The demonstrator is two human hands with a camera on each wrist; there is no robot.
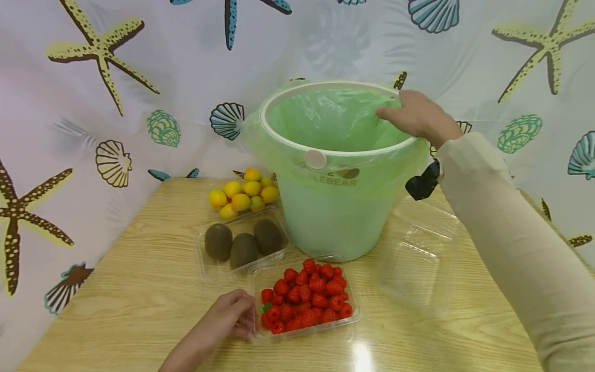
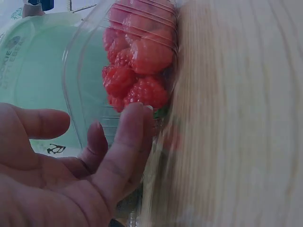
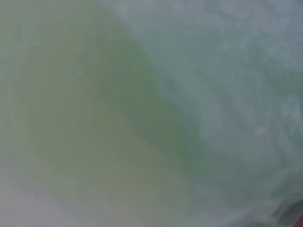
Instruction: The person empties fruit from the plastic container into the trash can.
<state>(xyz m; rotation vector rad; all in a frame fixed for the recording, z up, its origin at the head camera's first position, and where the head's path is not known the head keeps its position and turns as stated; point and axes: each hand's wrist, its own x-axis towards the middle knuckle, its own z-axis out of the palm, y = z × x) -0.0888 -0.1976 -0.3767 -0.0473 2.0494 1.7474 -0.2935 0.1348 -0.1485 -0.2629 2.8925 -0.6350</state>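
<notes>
Left hand [image 1: 228,316] sits at the near left end of the raspberry tray [image 1: 307,305], fingers [image 2: 128,142] fairly straight against its clear wall, touching rather than clasping, likely to steady it on the desk [image 1: 116,289]. Right hand [image 1: 418,118] reaches to the bin [image 1: 332,206] just beyond, fingers curled over the right rim, pinching the green liner [image 1: 334,121], apparently to keep it seated. Kiwi tray [image 1: 241,243] and a tray of small yellow fruit [image 1: 244,194] wait left of the bin; an empty clear tray [image 1: 418,253] lies right.
</notes>
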